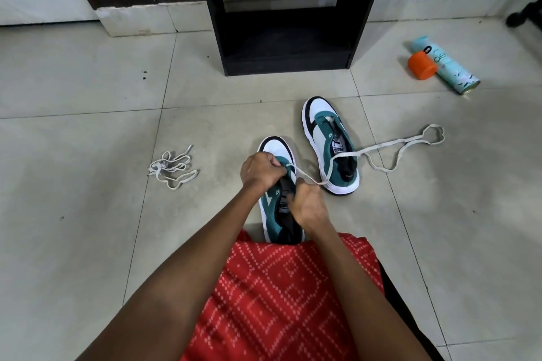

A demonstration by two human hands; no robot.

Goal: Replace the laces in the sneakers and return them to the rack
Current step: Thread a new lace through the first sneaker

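Two teal, white and black sneakers stand on the tiled floor. The near sneaker (277, 152) is right in front of me. My left hand (261, 171) pinches a white lace (381, 145) at its front eyelets. My right hand (308, 205) is curled over the tongue area, and the lace runs out from beside it. That lace trails right, across the far sneaker (322, 114), and loops on the floor. A second white lace (173, 170) lies bundled on the floor to the left.
A black shoe rack (287, 23) with open shelves stands straight ahead against the wall. A teal spray can (445, 67) and an orange cap (421, 65) lie on the floor at the right. My red patterned garment (278, 302) covers my lap.
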